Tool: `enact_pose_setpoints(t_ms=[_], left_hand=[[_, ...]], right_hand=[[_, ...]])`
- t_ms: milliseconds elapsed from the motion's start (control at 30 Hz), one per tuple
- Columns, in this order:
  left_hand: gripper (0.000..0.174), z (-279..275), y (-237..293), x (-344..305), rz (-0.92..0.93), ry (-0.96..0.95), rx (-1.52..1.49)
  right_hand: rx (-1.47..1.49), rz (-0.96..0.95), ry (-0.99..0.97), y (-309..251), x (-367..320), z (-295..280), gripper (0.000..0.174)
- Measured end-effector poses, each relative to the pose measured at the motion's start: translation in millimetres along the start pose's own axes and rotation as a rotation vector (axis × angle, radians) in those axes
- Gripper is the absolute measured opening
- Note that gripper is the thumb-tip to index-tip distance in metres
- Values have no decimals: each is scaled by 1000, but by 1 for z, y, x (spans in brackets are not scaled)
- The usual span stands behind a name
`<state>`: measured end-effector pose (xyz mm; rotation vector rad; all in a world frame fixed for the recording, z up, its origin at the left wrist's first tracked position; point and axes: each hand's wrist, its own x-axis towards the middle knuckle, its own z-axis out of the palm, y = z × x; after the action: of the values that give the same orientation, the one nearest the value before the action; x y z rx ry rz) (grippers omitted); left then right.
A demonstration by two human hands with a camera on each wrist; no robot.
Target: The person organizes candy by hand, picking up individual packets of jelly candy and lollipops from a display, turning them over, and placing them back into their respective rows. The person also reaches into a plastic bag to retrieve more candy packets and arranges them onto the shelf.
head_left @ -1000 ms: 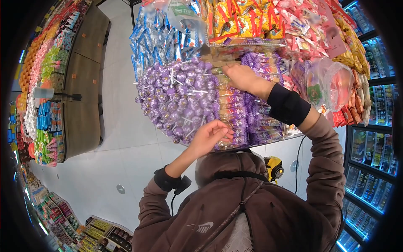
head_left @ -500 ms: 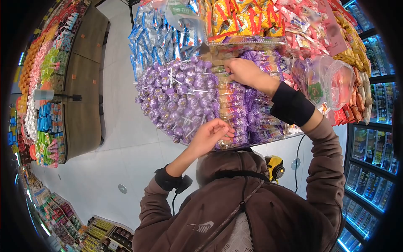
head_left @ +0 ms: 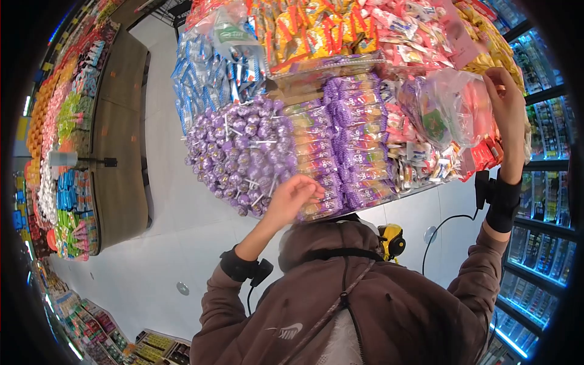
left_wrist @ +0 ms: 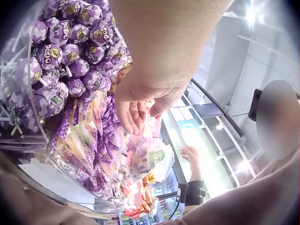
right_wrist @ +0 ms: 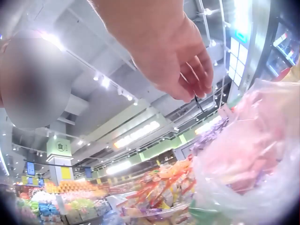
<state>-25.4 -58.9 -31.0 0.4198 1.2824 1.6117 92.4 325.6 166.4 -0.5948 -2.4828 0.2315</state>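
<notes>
The left hand [head_left: 294, 198] hangs over the front of two rows of purple-wrapped packets [head_left: 362, 143], beside purple lollipops [head_left: 234, 146]; its fingers are loosely bent and hold nothing. In the left wrist view that hand [left_wrist: 152, 96] is above the packets [left_wrist: 77, 140]. Over the right side of the display, the right hand [head_left: 507, 100] is raised beside a clear plastic bag [head_left: 456, 109]. The right wrist view shows this hand [right_wrist: 180, 61] with relaxed, bent fingers above and left of the bag [right_wrist: 243, 159], apart from it, with no packet visible in it.
Blue-white packets [head_left: 201, 76], yellow-orange packets [head_left: 322, 33] and pink packets [head_left: 407, 36] lie along the back. A clear divider [head_left: 328, 68] stands behind the purple rows. Red packets [head_left: 485, 153] lie at the right edge. Another candy shelf [head_left: 115, 140] stands left across the aisle.
My right hand has left the back of the left purple packet row and moved right, past the plastic bag. The head view has shifted slightly; my left hand stays over the front packets.
</notes>
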Motion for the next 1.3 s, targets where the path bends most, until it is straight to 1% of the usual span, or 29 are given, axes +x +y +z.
enact_pose_setpoints(t_ms=[133,200,267,367,467,500,600,633,733,833,933,1033,1133,1233,1300], left_hand=[[14,3,-1,4,-31,32,45],[15,4,-1,5,-24,40,59],[15,7,0,7,-24,49,77],[16,11,-1,11,-20,77,135],[16,16,-1,13,-23,82,166],[17,17,-2,15,-22,80,168],[18,22,-4,17,-45,86,171],[18,23,-6,18,-54,85,180],[19,27,-5,21,-60,78,202],[19,29,-6,22,-55,72,219],[19,32,-5,22,-49,73,224],[19,34,-5,21,-49,81,223],[16,36,-4,20,-60,96,194],[14,36,-4,20,-68,99,171],[14,36,-5,20,-62,98,169]], right_hand=[[23,18,-92,29,-18,6,14],[114,42,-90,32,-27,17,15],[157,51,-199,34,-30,24,14],[111,8,-250,42,-31,35,15],[124,31,-317,41,-27,44,14],[155,1,-306,47,-27,51,15],[159,4,-367,58,-23,69,17],[138,32,-409,51,-21,68,22],[180,-79,-350,65,-18,91,23],[276,-95,-310,68,-19,111,23],[306,-95,-382,68,-16,115,22],[509,-56,-402,66,-17,113,19],[357,-83,-565,71,-15,112,15],[341,-85,-637,69,-17,103,13],[264,-24,-645,61,-17,91,14]])
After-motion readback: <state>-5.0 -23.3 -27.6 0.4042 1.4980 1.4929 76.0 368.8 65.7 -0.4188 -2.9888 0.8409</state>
